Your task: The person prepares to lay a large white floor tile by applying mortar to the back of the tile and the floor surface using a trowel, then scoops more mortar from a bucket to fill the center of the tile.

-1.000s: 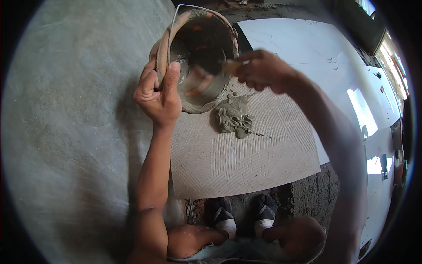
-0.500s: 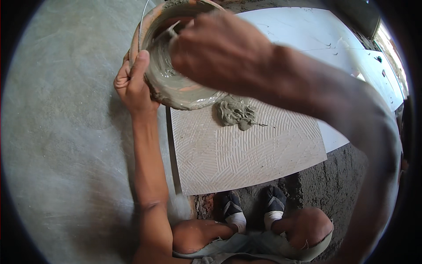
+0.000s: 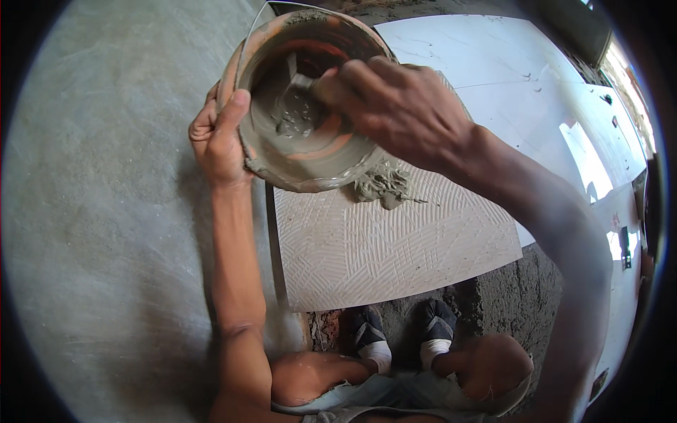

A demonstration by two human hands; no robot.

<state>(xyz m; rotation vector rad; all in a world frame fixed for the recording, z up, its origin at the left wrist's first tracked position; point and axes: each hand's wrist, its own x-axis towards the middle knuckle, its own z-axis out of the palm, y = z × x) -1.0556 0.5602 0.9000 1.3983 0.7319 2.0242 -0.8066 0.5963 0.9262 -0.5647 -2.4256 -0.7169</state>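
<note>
My left hand (image 3: 223,141) clasps the left rim of an orange bucket (image 3: 314,176) smeared with grey mortar, its thumb over the edge and fingers outside. The bucket is tipped so its inside faces me, above the far part of a tile. Within its mouth, my right hand (image 3: 405,106) is closed round a trowel (image 3: 300,82). The handle is hidden in the fist; the mortar-coated blade reaches down to wet mortar (image 3: 295,121) inside. Below the bucket, a heap of mortar (image 3: 384,187) lies on the ridged back of the beige tile (image 3: 395,247).
Large white glossy tiles (image 3: 493,53) lie beyond and to the right. Smooth grey concrete (image 3: 120,197) spreads along the left. Dark rough mortar bed (image 3: 515,296) shows by my feet (image 3: 437,321), near the tile's front edge. The bucket's wire handle (image 3: 248,35) arches over its left rim.
The bucket has shifted slightly right and nearer, showing more of its inside. My right hand has moved right and a little down with the trowel. My left hand keeps its hold.
</note>
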